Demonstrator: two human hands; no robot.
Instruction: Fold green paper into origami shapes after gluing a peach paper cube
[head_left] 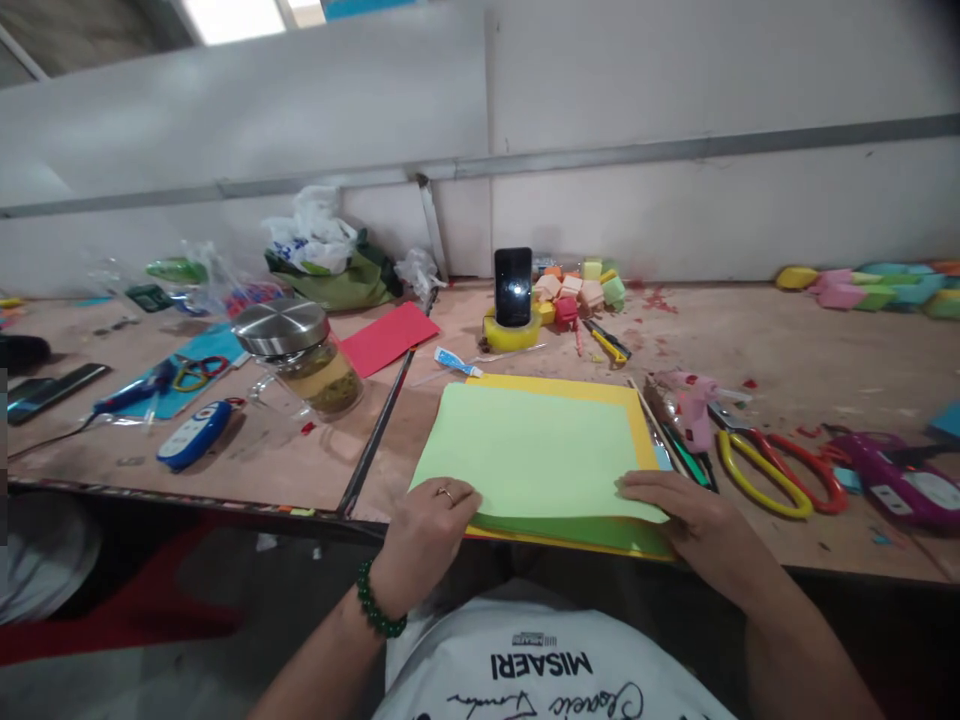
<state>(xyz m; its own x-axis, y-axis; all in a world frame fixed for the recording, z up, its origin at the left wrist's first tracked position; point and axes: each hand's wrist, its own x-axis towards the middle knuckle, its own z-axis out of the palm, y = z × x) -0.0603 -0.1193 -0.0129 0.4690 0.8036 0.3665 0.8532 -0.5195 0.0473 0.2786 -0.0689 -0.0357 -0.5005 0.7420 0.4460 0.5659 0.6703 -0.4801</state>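
Observation:
A light green sheet of paper (536,450) lies on top of a stack with a darker green sheet (577,532) and a yellow sheet (637,415) at the table's near edge. My left hand (427,530), with a ring and a green bead bracelet, has its fingers curled on the near left corner of the light green sheet. My right hand (686,520) pinches the near right corner of the same sheet, fingers pressed on top.
A phone (513,287) stands in a yellow tape roll. Foam cubes (581,290) sit behind it. Yellow-red scissors (772,465), a pink glue gun (694,405) and a purple tool (896,480) lie at the right. A lidded glass jar (304,360), a red sheet (388,338) and a blue device (195,435) are at the left.

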